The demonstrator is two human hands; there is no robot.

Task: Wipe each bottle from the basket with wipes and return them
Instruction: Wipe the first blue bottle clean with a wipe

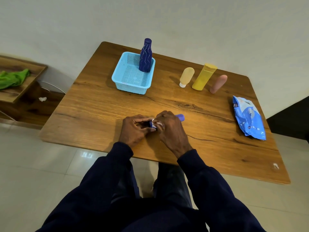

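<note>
A small blue bottle (181,117) lies sideways between my hands near the table's front edge. My left hand (133,128) grips its left end. My right hand (168,127) is curled round its middle with a white wipe (157,123) pressed against it; only the right end and a bit of the left end show. A light blue basket (128,84) stands at the back, with a tall dark blue wavy-patterned bottle (145,56) upright in its right corner.
Right of the basket stand a cream bottle (187,77), a yellow bottle (204,77) and a pink bottle (218,83). A blue wipes pack (249,118) lies at the table's right edge. A side shelf with a green cloth (13,78) is at left.
</note>
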